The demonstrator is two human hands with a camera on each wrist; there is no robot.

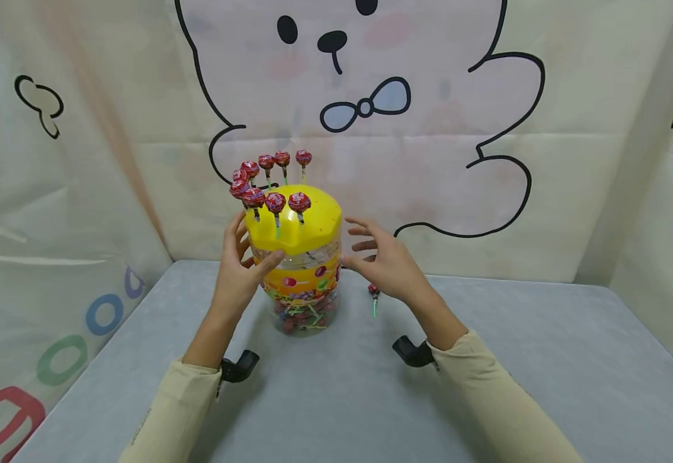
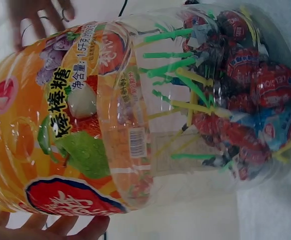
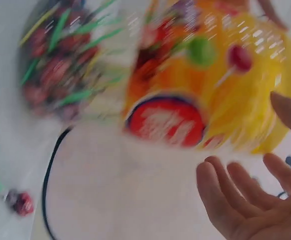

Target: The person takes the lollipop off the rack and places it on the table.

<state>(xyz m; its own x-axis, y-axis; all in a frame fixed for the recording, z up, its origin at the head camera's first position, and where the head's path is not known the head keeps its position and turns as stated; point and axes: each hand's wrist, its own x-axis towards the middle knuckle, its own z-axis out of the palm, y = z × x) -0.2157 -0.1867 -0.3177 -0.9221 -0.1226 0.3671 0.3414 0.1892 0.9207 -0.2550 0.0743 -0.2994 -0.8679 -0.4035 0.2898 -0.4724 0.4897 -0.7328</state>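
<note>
A clear plastic lollipop jar [image 1: 298, 276] with a yellow lid [image 1: 319, 215] and an orange label [image 2: 85, 100] stands in front of me. Several red-wrapped lollipops [image 1: 276, 203] stick up from the lid along its left and front. More lollipops [image 2: 240, 95] lie in the jar's bottom. My left hand [image 1: 242, 267] holds the jar's left side just under the lid, thumb across the front and fingers reaching behind. Spread beside the right side is my right hand [image 1: 391, 263], holding nothing, its fingertips close to the jar. In the right wrist view the jar is blurred.
One loose lollipop [image 1: 374, 299] lies on the grey table [image 1: 336, 399], right of the jar and under my right hand. A printed fabric backdrop [image 1: 429, 161] with a cartoon bear rises behind the table. More printed cloth [image 1: 81, 225] hangs along the left.
</note>
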